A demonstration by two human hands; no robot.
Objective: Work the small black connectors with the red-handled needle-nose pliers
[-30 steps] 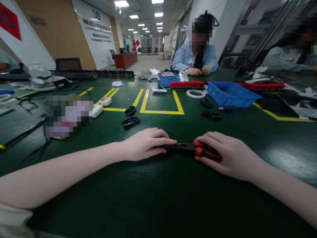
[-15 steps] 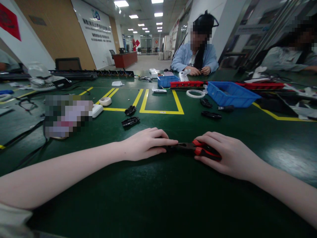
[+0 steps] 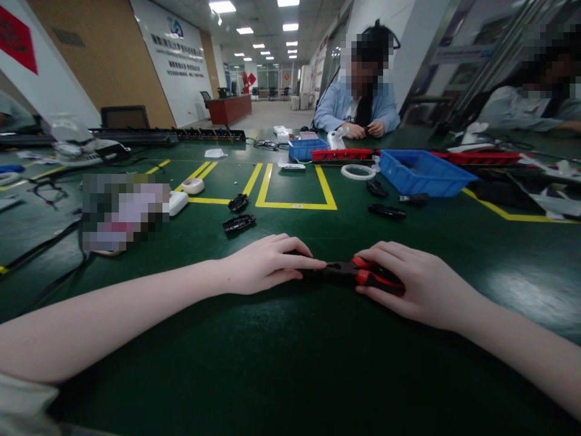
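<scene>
1. Where the two hands meet on the green table, a pair of pliers with red-and-black handles lies flat, pointing toward the person's left.
2. Right hand: fingers curled over the handles, gripping them against the table.
3. Left hand: palm down, fingers together and nearly straight, resting over the dark nose of the pliers; whether anything is pinched beneath cannot be told.
4. Two small black plastic parts lie beyond the left hand, near a rectangle of yellow tape marked on the table.
5. Two more black parts lie beyond the right hand, just in front of a large blue bin; its contents are too dark to make out.
6. A smaller blue bin stands farther back, beside a long red strip and a white ring; its contents are hidden by its wall.
7. A white box and a white round piece sit to the left.
8. A person in a light blue jacket sits at the far edge, hands together on the table.
</scene>
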